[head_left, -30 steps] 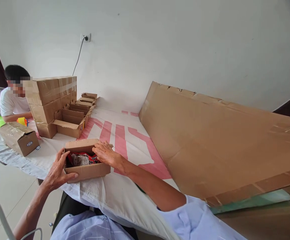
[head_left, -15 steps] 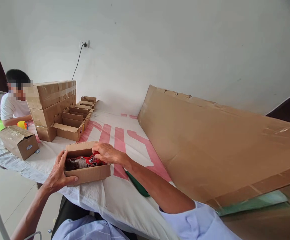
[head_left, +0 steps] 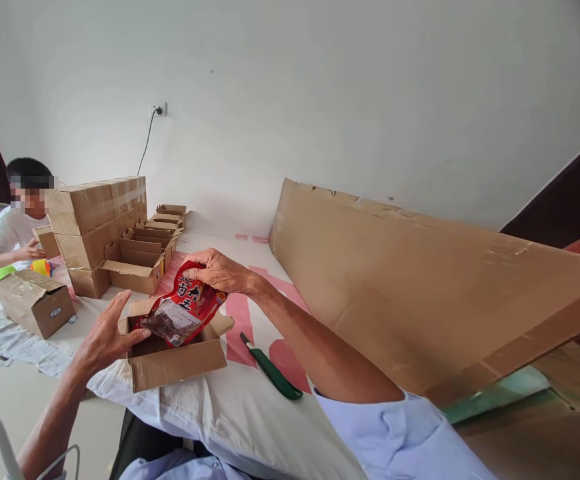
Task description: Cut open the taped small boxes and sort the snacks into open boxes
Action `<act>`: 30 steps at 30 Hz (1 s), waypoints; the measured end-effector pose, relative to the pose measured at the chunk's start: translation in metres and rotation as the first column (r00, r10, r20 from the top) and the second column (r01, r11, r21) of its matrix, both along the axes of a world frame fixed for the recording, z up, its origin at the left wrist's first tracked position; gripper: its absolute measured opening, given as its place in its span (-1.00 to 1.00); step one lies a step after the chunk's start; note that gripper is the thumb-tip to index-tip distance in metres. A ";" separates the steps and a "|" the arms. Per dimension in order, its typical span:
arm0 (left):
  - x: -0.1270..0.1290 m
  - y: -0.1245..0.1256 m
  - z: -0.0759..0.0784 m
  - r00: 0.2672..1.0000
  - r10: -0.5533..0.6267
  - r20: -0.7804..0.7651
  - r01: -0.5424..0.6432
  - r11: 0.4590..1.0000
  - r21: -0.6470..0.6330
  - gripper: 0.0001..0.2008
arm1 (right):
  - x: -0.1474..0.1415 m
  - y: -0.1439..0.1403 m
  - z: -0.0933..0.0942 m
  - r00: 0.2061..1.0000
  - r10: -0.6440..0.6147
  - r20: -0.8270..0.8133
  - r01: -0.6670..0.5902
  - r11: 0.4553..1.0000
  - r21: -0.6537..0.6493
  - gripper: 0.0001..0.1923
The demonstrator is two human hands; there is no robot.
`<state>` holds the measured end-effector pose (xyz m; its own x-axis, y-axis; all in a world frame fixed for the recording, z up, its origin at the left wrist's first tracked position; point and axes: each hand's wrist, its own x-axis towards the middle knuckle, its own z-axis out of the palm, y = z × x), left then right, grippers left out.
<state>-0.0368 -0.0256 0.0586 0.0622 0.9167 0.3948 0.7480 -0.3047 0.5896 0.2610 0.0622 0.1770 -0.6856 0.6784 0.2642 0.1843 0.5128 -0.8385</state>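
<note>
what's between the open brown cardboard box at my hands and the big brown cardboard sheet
In the head view, a slim green-handled cutter lies there on the white cloth; the right forearm also crosses that stretch.

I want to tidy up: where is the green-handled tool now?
In the head view, the green-handled tool lies on the cloth, right of the open box, left of the right forearm.

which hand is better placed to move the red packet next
Probably the right hand: it grips the red packet near its top, while the left hand is open beside the box.
</note>
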 end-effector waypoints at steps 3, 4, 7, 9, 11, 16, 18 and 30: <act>0.020 0.009 0.024 0.933 -0.246 0.263 0.284 0.951 -0.119 -0.12 | -0.010 0.001 0.001 0.998 0.067 -0.008 -0.067 0.998 -0.006 -0.82; 0.028 0.011 0.029 0.878 -0.304 0.370 0.387 0.906 -0.173 -0.16 | -0.013 0.001 0.000 0.997 0.073 -0.015 -0.073 0.997 0.001 -0.81; 0.048 0.017 0.029 0.731 -0.295 0.615 0.542 0.799 -0.261 -0.34 | -0.018 0.008 -0.008 0.998 0.005 -0.058 0.000 0.997 0.071 -0.75; 0.054 0.021 0.021 0.694 -0.224 0.684 0.511 0.823 -0.249 -0.41 | -0.017 0.015 -0.019 0.980 -0.123 -0.158 0.148 0.977 0.156 -0.71; 0.056 0.025 0.012 0.668 -0.148 0.729 0.423 0.882 -0.208 -0.44 | -0.014 0.020 -0.037 0.910 -0.275 -0.311 0.338 0.926 0.170 -0.58; 0.059 0.032 -0.001 0.536 -0.022 0.844 0.280 0.948 -0.154 -0.40 | -0.018 0.011 -0.105 0.794 -0.422 -0.438 0.370 0.907 -0.202 -0.25; 0.061 0.032 -0.002 0.502 -0.008 0.865 0.290 0.944 -0.159 -0.38 | -0.025 0.002 -0.130 0.839 -0.336 -0.428 0.209 0.925 -0.316 -0.32; 0.052 0.039 -0.010 0.439 -0.002 0.898 0.228 0.967 -0.110 -0.44 | -0.038 -0.005 -0.167 0.835 -0.217 -0.505 -0.091 0.851 -0.517 -0.40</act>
<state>0.0153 0.0138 0.0486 -0.1066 0.9866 0.1235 -0.2532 -0.1470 0.9562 0.2226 0.0569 0.0097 -0.4916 0.8524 0.1783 -0.3473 -0.0041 -0.9377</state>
